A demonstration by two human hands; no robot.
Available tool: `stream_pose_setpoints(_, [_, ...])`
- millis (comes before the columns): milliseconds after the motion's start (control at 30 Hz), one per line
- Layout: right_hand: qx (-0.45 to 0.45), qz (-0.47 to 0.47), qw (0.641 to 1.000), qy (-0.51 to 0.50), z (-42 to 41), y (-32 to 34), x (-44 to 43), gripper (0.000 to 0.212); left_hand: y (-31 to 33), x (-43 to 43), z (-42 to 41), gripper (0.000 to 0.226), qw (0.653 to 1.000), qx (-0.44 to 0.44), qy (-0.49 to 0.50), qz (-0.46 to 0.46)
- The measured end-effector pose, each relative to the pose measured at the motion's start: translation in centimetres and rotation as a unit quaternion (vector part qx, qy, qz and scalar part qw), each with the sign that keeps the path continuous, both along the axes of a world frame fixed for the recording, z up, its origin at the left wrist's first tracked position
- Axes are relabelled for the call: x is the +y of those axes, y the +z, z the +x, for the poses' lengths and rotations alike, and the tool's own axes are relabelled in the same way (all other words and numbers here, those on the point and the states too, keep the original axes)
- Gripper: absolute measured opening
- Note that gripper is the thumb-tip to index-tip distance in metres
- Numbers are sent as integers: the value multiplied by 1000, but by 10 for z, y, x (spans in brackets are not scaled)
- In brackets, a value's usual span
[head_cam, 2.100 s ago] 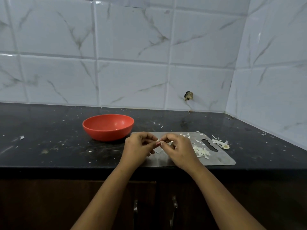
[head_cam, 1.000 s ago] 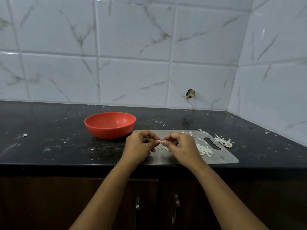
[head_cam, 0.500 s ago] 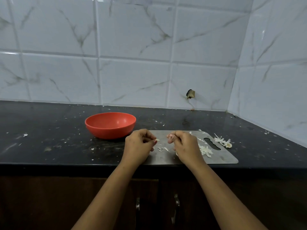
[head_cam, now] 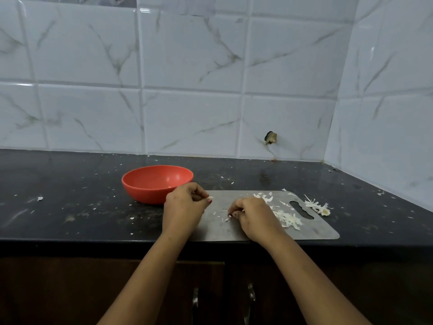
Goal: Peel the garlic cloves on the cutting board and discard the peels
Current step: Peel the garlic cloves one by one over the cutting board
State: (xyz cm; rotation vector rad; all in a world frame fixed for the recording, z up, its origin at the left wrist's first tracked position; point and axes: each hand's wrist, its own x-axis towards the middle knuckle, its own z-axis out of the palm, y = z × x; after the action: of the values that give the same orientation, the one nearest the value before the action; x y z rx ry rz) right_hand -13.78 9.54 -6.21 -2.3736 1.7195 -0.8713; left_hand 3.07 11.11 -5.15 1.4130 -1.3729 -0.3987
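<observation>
Left hand [head_cam: 185, 208], pale pointed sliver [head_cam: 210, 197] pinched, now apart from right hand [head_cam: 255, 219]

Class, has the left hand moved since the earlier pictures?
Yes. The left hand, pinching a garlic clove, has shifted left, away from the right hand, toward the red bowl.

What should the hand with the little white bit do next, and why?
Probably the left hand should shift over the orange bowl and drop the small white piece it pinches. That piece looks like a peeled clove, and the bowl sits right beside that hand. The right hand is down on the cutting board near the peels.
</observation>
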Motion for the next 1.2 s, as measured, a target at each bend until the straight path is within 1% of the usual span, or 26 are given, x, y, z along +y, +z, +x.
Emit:
stream_pose_setpoints(67, [-4,-7,1000,17,0,1,-3,22,10,-3,12,14,999,-18,40,-28])
stream_pose_setpoints(167, [-42,-27,998,31,0,0,-9,27,29,-8,34,8,989,-56,119,-64])
stream_pose_setpoints(233, [-70,-29,996,39,2,-1,-12,32,40,-14,49,4,983,-81,161,-37])
stream_pose_setpoints(333, [-114,-25,991,59,4,-4,-12,36,44,-31,69,6,976,-139,162,36])
stream_pose_setpoints(400, [-130,-22,990,56,2,-4,-11,32,43,-38,76,13,969,-181,150,77])
stream_pose_setpoints(467, [-154,-21,987,49,1,-4,-10,22,43,-42,77,23,962,-208,149,92])
stream_pose_setpoints(533, [-188,-22,981,46,-1,-3,-8,14,45,-40,73,30,958,-224,168,67])
stream_pose_setpoints(600, [-214,-19,976,40,-1,-2,-7,13,46,-35,64,30,957,-229,180,10])
stream_pose_setpoints(667, [-242,-1,969,51,-3,-1,-6,18,42,-26,46,28,959,-240,146,-48])
stream_pose_setpoints(700, [-265,13,962,65,-3,-1,-6,23,38,-21,34,26,959,-255,110,-63])
stream_pose_setpoints(733, [-290,27,953,82,-4,0,-5,27,32,-16,22,24,958,-274,63,-64])
stream_pose_setpoints(800, [-334,40,935,108,-6,2,-2,30,17,-9,0,21,950,-308,-33,-31])
stream_pose_setpoints(867, [-360,41,925,117,-8,3,0,27,2,-5,-14,21,943,-324,-79,-7])
stream_pose_setpoints(933, [-369,39,921,121,-8,3,1,23,-7,-5,-18,20,943,-319,-89,-15])
stream_pose_setpoints(1000, [-370,38,920,125,-8,2,2,19,-8,-5,-20,21,944,-320,-79,-30])
stream_pose_setpoints(1133, [-350,31,927,131,-6,2,2,13,-9,-3,-21,18,953,-289,-69,-56])
stream_pose_setpoints(1200, [-340,28,930,138,-6,2,2,13,-10,-2,-23,18,951,-299,-64,-56])
